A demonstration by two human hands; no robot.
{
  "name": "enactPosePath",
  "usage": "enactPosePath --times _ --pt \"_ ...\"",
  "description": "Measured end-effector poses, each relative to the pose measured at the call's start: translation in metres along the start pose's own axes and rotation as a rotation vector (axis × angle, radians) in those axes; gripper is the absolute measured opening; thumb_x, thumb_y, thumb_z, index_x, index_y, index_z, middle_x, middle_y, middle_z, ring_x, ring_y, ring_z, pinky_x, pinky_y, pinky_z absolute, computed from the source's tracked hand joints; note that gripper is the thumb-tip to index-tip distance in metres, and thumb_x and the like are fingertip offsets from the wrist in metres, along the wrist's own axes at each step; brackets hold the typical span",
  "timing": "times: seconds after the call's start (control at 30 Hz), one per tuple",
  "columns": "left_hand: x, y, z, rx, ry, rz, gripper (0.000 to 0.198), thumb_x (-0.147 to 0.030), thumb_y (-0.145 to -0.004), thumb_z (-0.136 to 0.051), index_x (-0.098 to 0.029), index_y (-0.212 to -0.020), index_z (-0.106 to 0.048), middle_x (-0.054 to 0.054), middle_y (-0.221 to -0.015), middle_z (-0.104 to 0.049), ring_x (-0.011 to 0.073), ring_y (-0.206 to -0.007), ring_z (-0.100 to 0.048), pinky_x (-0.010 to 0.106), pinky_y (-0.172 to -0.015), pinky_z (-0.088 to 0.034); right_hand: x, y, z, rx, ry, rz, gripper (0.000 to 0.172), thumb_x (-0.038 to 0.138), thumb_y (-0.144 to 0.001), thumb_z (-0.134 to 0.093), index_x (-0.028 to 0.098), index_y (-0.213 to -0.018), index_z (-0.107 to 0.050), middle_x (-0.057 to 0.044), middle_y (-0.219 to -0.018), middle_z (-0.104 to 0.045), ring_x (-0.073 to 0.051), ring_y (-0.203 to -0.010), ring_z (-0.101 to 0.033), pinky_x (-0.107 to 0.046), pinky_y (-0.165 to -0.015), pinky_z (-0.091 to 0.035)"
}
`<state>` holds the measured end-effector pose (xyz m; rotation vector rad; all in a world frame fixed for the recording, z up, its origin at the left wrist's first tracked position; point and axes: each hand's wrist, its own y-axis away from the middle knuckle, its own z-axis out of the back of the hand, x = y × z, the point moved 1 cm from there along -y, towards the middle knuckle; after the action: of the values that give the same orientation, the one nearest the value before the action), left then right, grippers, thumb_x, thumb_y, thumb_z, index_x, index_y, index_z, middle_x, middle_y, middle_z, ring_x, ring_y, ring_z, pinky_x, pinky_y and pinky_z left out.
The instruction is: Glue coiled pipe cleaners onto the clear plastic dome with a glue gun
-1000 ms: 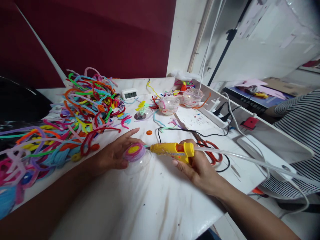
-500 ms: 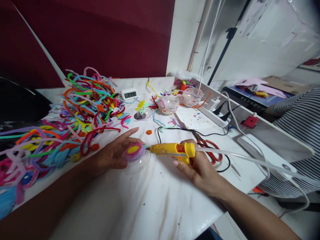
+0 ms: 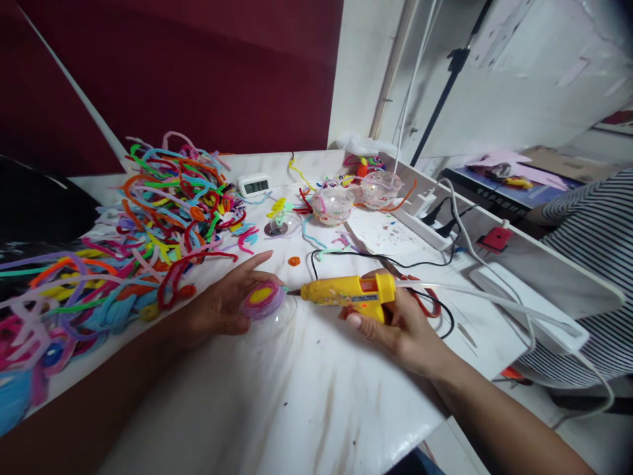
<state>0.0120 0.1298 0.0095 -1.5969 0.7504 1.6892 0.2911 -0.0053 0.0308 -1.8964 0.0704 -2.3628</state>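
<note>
My left hand (image 3: 220, 307) is closed around the side of a clear plastic dome (image 3: 274, 326), index finger stretched out. A coiled pipe-cleaner disc (image 3: 261, 298), yellow in the middle with pink and purple rings, sits on top of the dome. My right hand (image 3: 403, 330) grips a yellow hot glue gun (image 3: 336, 291) by its handle. Its nozzle points left, close beside the disc's right edge, where a bit of green shows; whether they touch I cannot tell. A long clear glue stick (image 3: 475, 295) sticks out of the gun's back.
A heap of colourful pipe cleaners (image 3: 182, 191) covers the left side. Orange-handled scissors (image 3: 431, 305) lie behind the gun, near its black cord (image 3: 370, 256). Farther back are decorated clear bowls (image 3: 332, 206), a small digital clock (image 3: 254, 185) and a power strip (image 3: 430, 227). A person in a striped sleeve (image 3: 588, 204) is at right.
The glue gun and my right hand have shifted slightly to the right, drawing the nozzle a little off the disc's edge. My left hand keeps its hold on the dome.
</note>
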Motion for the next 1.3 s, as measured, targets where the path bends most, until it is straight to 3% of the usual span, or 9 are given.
enactPosePath --times 0.27,0.37,0.57,0.67,0.8,0.87,0.97,1.13,1.3 --pt "-0.005 0.0 -0.001 -0.018 -0.052 -0.017 0.093 -0.05 -0.072 -0.078 -0.042 -0.149 -0.028 0.004 -0.132 -0.058 0.0304 -0.126 -0.051 0.044 -0.105 -0.041 0.012 -0.002 0.014 0.043 -0.178 -0.256 0.037 0.038 -0.073 -0.079 0.018 -0.094 -0.057 0.001 -0.077 -0.06 -0.007 -0.049 -0.049 -0.021 -0.042 -0.04" --pt "-0.005 0.001 0.0 -0.034 -0.056 -0.018 0.097 -0.052 -0.071 -0.078 -0.039 -0.151 -0.025 0.004 -0.132 -0.058 0.0317 -0.13 -0.046 0.045 -0.108 -0.037 0.014 -0.001 0.019 0.147 -0.153 -0.309 0.038 0.034 -0.069 -0.083 0.018 -0.092 -0.057 0.003 -0.074 -0.06 -0.008 -0.055 -0.052 -0.02 -0.047 -0.041" --pt "-0.007 0.001 -0.001 -0.019 -0.091 -0.002 0.099 -0.052 -0.072 -0.077 -0.036 -0.152 -0.022 0.006 -0.134 -0.056 0.0332 -0.133 -0.042 0.047 -0.112 -0.033 0.004 0.004 0.017 0.279 0.008 -0.328 0.037 0.036 -0.075 -0.078 0.018 -0.098 -0.055 -0.003 -0.09 -0.068 -0.014 -0.074 -0.06 -0.023 -0.058 -0.044" --pt "-0.007 0.001 -0.002 0.005 -0.098 0.002 0.095 -0.051 -0.073 -0.076 -0.038 -0.151 -0.022 0.006 -0.135 -0.054 0.033 -0.133 -0.043 0.048 -0.11 -0.035 0.006 0.006 0.018 0.242 0.362 -0.293 0.031 0.039 -0.079 -0.074 0.018 -0.097 -0.059 -0.003 -0.082 -0.069 -0.016 -0.068 -0.061 -0.026 -0.056 -0.042" --pt "0.001 -0.002 -0.003 0.021 -0.09 -0.033 0.096 -0.05 -0.072 -0.078 -0.039 -0.151 -0.024 0.007 -0.131 -0.055 0.0326 -0.129 -0.048 0.05 -0.109 -0.037 0.022 0.005 0.015 0.051 0.818 -0.123 0.026 0.04 -0.086 -0.065 0.018 -0.101 -0.066 -0.007 -0.086 -0.069 -0.022 -0.076 -0.063 -0.033 -0.065 -0.045" --pt "0.007 -0.003 -0.004 0.02 -0.08 -0.059 0.098 -0.05 -0.072 -0.078 -0.035 -0.151 -0.024 0.01 -0.13 -0.055 0.0334 -0.125 -0.051 0.051 -0.105 -0.041 0.03 0.003 0.009 0.007 0.86 0.027 0.024 0.034 -0.089 -0.061 0.018 -0.107 -0.067 -0.01 -0.096 -0.068 -0.024 -0.088 -0.063 -0.037 -0.075 -0.048" --pt "0.013 -0.003 -0.006 0.035 -0.058 -0.078 0.097 -0.042 -0.074 -0.078 -0.032 -0.152 -0.022 0.012 -0.132 -0.054 0.032 -0.123 -0.053 0.046 -0.103 -0.044 0.037 -0.007 -0.007 0.091 0.807 0.185 0.026 0.019 -0.09 -0.056 0.015 -0.114 -0.065 -0.011 -0.102 -0.065 -0.023 -0.097 -0.06 -0.037 -0.085 -0.049" --pt "0.008 0.001 -0.013 0.054 -0.104 -0.007 0.096 -0.035 -0.076 -0.077 -0.033 -0.153 -0.02 0.01 -0.138 -0.051 0.0293 -0.127 -0.051 0.041 -0.105 -0.043 0.033 -0.026 -0.032 0.221 0.818 0.239 0.038 0.006 -0.08 -0.055 0.01 -0.116 -0.065 -0.012 -0.105 -0.06 -0.023 -0.099 -0.055 -0.035 -0.089 -0.047" --pt "0.004 0.001 -0.018 0.035 -0.179 0.022 0.097 -0.036 -0.077 -0.076 -0.03 -0.154 -0.018 0.01 -0.139 -0.05 0.0296 -0.128 -0.05 0.041 -0.104 -0.044 0.024 -0.03 -0.041 0.263 0.854 0.25 0.04 0.006 -0.08 -0.054 0.011 -0.118 -0.064 -0.011 -0.103 -0.06 -0.022 -0.097 -0.053 -0.033 -0.088 -0.045"
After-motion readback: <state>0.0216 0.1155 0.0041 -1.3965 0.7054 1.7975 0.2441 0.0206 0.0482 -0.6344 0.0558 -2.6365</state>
